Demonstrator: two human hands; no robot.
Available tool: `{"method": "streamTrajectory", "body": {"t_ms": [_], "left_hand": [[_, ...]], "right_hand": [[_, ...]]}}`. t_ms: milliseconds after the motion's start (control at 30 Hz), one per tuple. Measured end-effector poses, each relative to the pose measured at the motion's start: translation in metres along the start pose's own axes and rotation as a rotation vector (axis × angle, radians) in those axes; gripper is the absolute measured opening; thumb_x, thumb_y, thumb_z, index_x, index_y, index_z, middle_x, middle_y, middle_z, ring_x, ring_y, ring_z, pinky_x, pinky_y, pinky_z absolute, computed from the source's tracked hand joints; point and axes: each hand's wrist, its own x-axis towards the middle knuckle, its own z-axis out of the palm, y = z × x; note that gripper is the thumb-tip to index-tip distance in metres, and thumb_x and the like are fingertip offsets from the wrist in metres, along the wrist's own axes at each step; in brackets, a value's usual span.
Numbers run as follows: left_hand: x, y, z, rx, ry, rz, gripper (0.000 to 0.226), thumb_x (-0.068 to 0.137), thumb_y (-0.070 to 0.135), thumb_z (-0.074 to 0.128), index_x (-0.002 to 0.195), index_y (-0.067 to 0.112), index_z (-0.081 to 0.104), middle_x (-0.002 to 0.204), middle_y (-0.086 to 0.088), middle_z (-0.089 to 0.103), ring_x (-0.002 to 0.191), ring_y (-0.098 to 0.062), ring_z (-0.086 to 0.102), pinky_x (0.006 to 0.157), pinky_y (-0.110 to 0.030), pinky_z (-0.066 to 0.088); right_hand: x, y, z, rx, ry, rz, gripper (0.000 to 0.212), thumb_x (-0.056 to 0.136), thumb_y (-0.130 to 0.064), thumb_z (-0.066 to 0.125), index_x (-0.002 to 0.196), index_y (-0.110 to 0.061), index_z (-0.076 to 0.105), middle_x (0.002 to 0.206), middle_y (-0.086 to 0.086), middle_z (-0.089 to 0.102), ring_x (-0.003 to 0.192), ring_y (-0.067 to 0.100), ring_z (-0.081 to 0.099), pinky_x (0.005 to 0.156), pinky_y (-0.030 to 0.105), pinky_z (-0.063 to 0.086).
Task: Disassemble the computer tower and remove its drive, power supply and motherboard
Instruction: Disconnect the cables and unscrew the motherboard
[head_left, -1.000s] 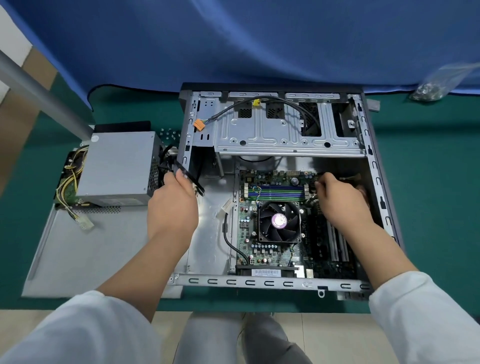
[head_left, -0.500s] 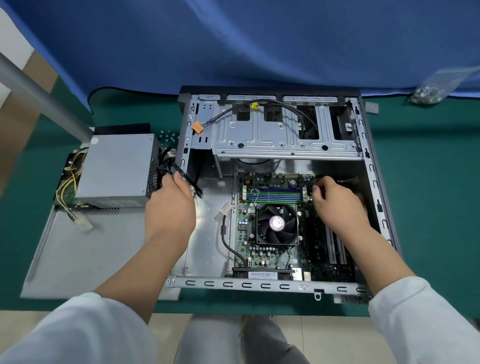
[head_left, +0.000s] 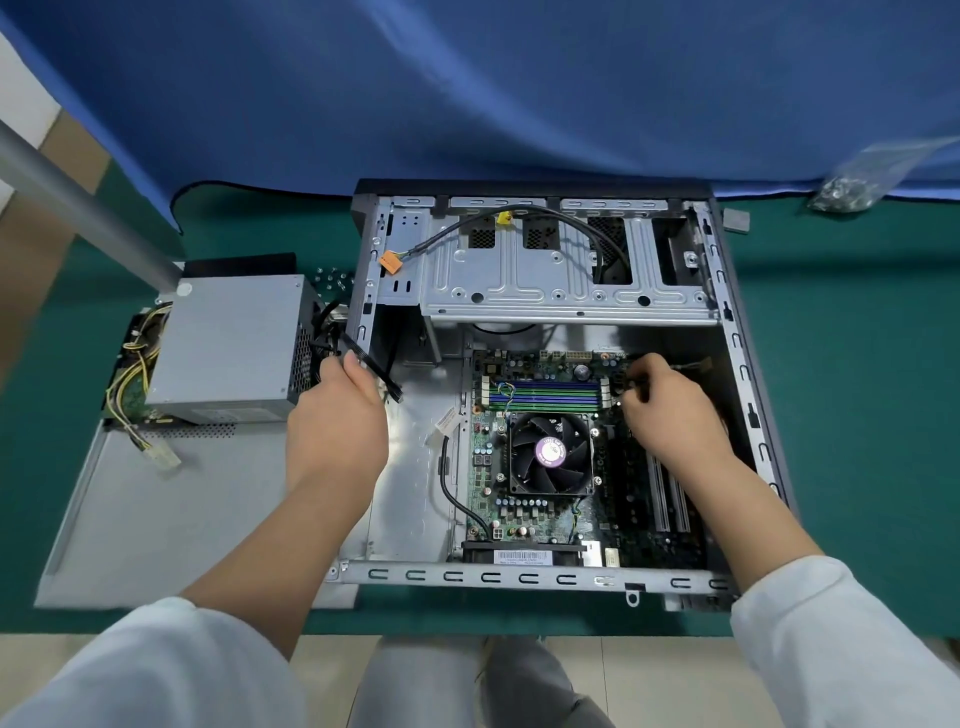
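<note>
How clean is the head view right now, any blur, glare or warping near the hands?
Head view: even light, no strong glare; motherboard and both hands, left hand and right hand, fairly sharp; edges bow from the wide lens; plastic bag at far right is smeared.

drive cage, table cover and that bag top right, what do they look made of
Drive cage: bare sheet metal, likely steel, dull silver, with stamped ribs and punched holes. Table cover: a green mat, matte with no glare; cloth, felt or rubber cannot be told. Bag: thin clear plastic film, crinkled and see-through, with small dark hardware, probably metal screws, bunched in one end.
</note>
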Motion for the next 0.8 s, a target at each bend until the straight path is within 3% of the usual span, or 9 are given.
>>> {"method": "streamTrajectory", "body": {"t_ms": [167, 300, 467, 600, 800], "left_hand": [[0.0, -0.0001, -0.0006, -0.001, 0.001, -0.003, 0.044, 0.102, 0.035, 0.016, 0.102, 0.005, 0.048, 0.083, -0.019, 0.057, 0.069, -0.029, 0.038, 0.062, -0.037, 0.029], [0.0, -0.0001, -0.0008, 0.01, 0.0, -0.004, 0.044, 0.102, 0.033, 0.016, 0.103, 0.004, 0.048, 0.085, -0.02, 0.059, 0.07, -0.029, 0.038, 0.063, -0.036, 0.028], [0.0007, 0.0014, -0.002, 0.017, -0.008, -0.004, 0.044, 0.103, 0.033, 0.016, 0.103, 0.004, 0.048, 0.082, -0.018, 0.058, 0.068, -0.029, 0.04, 0.061, -0.036, 0.029], [-0.0003, 0.0025, -0.0027, 0.022, -0.012, 0.002, 0.044, 0.103, 0.033, 0.016, 0.105, 0.003, 0.049, 0.083, -0.018, 0.058, 0.068, -0.029, 0.041, 0.061, -0.036, 0.029], [-0.0008, 0.004, -0.0042, 0.02, -0.023, -0.006, 0.045, 0.103, 0.033, 0.016, 0.108, 0.003, 0.049, 0.08, -0.015, 0.055, 0.069, -0.03, 0.043, 0.061, -0.036, 0.031]], "right_hand": [[0.0008, -0.0003, 0.0007, -0.084, 0.026, -0.001, 0.02, 0.097, -0.026, 0.04, 0.102, -0.013, 0.054, 0.08, 0.012, 0.064, 0.066, 0.029, 0.051, 0.056, 0.031, 0.036], [0.0005, -0.0002, 0.0003, -0.012, -0.008, -0.004, 0.018, 0.09, -0.02, 0.046, 0.107, -0.02, 0.053, 0.072, -0.002, 0.057, 0.06, 0.017, 0.053, 0.047, 0.025, 0.03], [0.0001, -0.0025, -0.0002, -0.062, 0.026, 0.022, 0.028, 0.097, -0.038, 0.04, 0.097, -0.014, 0.055, 0.081, 0.013, 0.065, 0.076, 0.033, 0.058, 0.061, 0.033, 0.038], [0.0003, -0.0012, -0.0004, -0.045, 0.012, 0.035, 0.021, 0.092, -0.022, 0.043, 0.11, -0.019, 0.053, 0.085, 0.012, 0.067, 0.075, 0.032, 0.06, 0.062, 0.032, 0.043], [0.002, -0.0011, 0.002, -0.009, 0.017, 0.073, 0.025, 0.097, -0.031, 0.042, 0.109, -0.015, 0.056, 0.092, 0.015, 0.067, 0.083, 0.033, 0.06, 0.066, 0.033, 0.041]]}}
